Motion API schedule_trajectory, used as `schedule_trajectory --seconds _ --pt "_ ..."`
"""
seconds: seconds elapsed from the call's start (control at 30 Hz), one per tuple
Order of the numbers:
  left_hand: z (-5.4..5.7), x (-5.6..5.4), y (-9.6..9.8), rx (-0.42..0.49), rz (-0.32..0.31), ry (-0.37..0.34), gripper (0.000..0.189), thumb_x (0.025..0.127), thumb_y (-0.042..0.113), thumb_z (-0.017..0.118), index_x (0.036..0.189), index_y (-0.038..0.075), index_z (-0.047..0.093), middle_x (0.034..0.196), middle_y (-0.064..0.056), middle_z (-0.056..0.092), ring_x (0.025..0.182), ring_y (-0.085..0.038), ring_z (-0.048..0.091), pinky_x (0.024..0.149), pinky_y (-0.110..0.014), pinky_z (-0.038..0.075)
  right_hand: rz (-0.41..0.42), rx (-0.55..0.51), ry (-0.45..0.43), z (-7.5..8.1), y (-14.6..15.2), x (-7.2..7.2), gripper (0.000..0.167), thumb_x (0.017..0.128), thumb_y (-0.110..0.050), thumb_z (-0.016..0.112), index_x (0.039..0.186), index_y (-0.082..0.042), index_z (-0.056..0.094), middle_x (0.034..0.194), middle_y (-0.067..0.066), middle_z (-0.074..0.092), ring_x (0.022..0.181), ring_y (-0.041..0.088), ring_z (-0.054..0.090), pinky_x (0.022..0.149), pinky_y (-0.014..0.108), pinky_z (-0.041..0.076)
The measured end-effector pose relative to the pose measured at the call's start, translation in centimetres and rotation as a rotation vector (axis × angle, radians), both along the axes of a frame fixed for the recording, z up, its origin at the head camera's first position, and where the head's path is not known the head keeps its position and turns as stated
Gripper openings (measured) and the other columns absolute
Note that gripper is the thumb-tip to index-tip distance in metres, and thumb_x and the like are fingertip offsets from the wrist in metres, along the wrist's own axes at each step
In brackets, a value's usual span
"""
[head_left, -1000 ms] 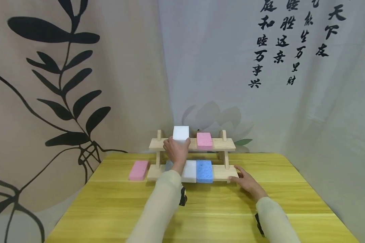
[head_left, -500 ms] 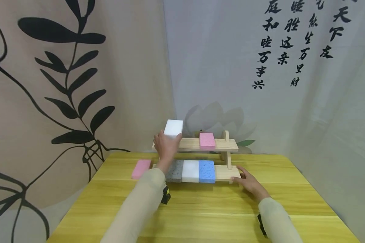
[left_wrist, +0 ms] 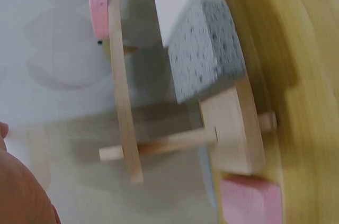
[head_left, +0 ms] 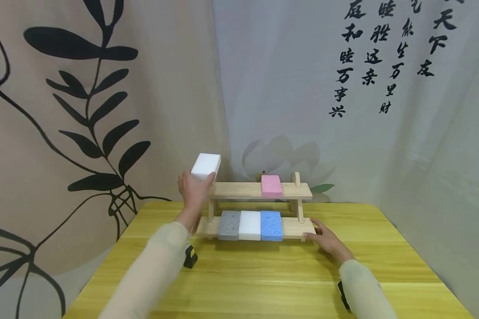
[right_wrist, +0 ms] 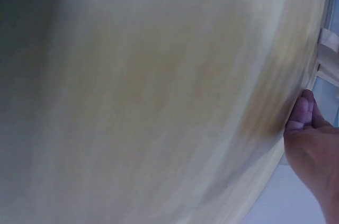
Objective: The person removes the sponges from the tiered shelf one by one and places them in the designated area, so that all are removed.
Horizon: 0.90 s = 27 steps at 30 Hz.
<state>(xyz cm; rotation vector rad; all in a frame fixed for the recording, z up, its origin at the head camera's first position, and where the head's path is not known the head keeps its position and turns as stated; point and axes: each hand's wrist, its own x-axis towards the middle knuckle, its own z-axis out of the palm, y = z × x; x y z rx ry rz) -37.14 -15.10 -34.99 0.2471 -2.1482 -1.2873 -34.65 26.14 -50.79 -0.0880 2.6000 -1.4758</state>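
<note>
My left hand [head_left: 194, 190] grips a white sponge [head_left: 206, 165], raised beside the upper left end of a two-tier wooden rack [head_left: 235, 189]. Thumb and fingers of my right hand [head_left: 330, 243] hold the right end of the rack's lower shelf [head_left: 293, 227]. On that shelf a grey sponge [head_left: 229, 225], a second white sponge [head_left: 249, 225] and a blue sponge [head_left: 271, 225] stand side by side. Up on the top shelf is a pink sponge [head_left: 271, 186]. Another pink sponge [left_wrist: 251, 200] lies past the rack's left end in the left wrist view; my left arm hides it in the head view.
The rack stands near the back of a yellowish wooden table [head_left: 263, 279]. Behind it hangs a pale curtain [head_left: 175, 110] with printed leaves and writing. Upright posts [head_left: 297, 179] rise above the upper shelf.
My left hand has carried the white sponge leftward and up from the top shelf, past its left end. The grey sponge has come into full view. My right hand stays at the shelf end.
</note>
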Motion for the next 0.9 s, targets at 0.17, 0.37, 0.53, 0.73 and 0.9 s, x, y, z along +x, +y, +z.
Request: schedule_trajectory --seconds 0.17,0.37,0.53,0.73,0.9 --pt "-0.1 0.0 -2.6 0.016 0.031 -0.018 0.079 0.08 0.042 0.078 0.137 -0.002 0.046 0.123 -0.021 0.05 0.116 -0.037 0.044 0.095 -0.051 0.037 -0.003 0.0 -0.007 0.1 0.0 -0.1 0.088 0.094 -0.043 0.065 0.158 -0.007 0.016 0.148 0.037 0.033 0.13 0.049 0.042 0.1 0.061 0.04" --pt "-0.3 0.2 -5.1 0.025 0.063 -0.028 0.077 0.081 0.04 0.078 0.138 -0.002 0.046 0.126 -0.023 0.049 0.118 -0.039 0.044 0.097 -0.052 0.036 -0.011 0.004 -0.01 0.1 0.0 -0.1 0.088 0.094 -0.043 0.066 0.158 -0.007 0.017 0.147 0.037 0.033 0.13 0.049 0.043 0.099 0.061 0.041" --pt "-0.9 0.6 -7.0 0.026 0.073 -0.025 0.075 0.083 0.036 0.077 0.138 -0.003 0.046 0.128 -0.024 0.049 0.12 -0.039 0.043 0.099 -0.053 0.035 -0.012 0.004 -0.007 0.1 0.0 -0.1 0.086 0.095 -0.042 0.065 0.157 -0.007 0.017 0.147 0.037 0.034 0.13 0.049 0.043 0.1 0.061 0.04" --pt "-2.6 1.0 -9.6 0.021 0.088 -0.068 0.076 0.085 0.037 0.075 0.141 -0.003 0.042 0.133 -0.025 0.045 0.123 -0.04 0.04 0.102 -0.056 0.034 -0.012 -0.009 -0.01 0.1 0.0 -0.2 0.086 0.094 -0.041 0.066 0.158 -0.008 0.017 0.148 0.037 0.033 0.131 0.049 0.042 0.101 0.062 0.039" --pt "-3.9 1.5 -11.5 -0.004 0.11 -0.094 0.078 0.086 0.036 0.074 0.141 -0.006 0.041 0.133 -0.028 0.043 0.123 -0.043 0.039 0.102 -0.058 0.035 -0.012 -0.009 -0.011 0.0 0.0 -0.2 0.086 0.094 -0.04 0.067 0.157 -0.008 0.018 0.147 0.036 0.035 0.13 0.048 0.043 0.101 0.061 0.039"
